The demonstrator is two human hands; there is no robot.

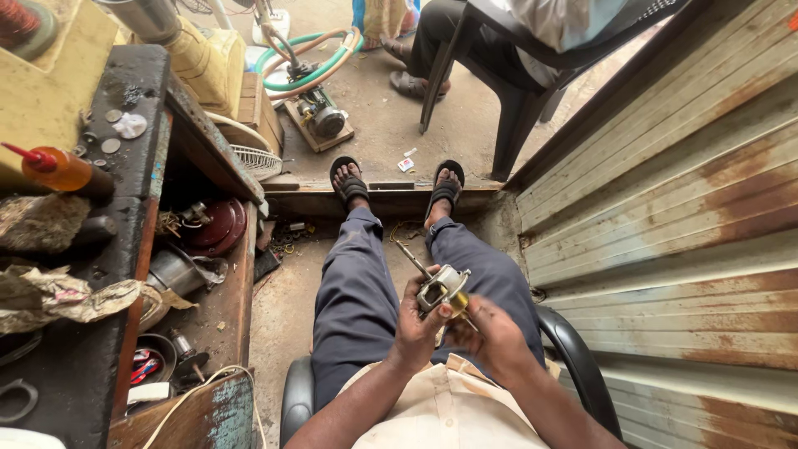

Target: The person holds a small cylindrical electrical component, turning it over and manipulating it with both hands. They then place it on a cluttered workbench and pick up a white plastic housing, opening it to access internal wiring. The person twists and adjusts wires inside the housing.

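Observation:
Seated in a black chair [573, 353], I hold a small silver and brass metal part [443, 288] over my lap. My left hand [418, 323] grips the part from below and the left. A thin metal rod [411, 256] sticks out from the part toward my left knee. My right hand [492, 333] is closed at the part's lower right side, fingers touching its brass end. What the right fingers pinch is hidden.
A cluttered dark workbench [125, 166] runs along the left, with an orange squeeze bottle [54, 169], rags and metal parts. A rusty corrugated shutter [682, 216] is on the right. Ahead lie a coiled hose [307, 62], a small motor [324, 116] and a seated person's legs [432, 50].

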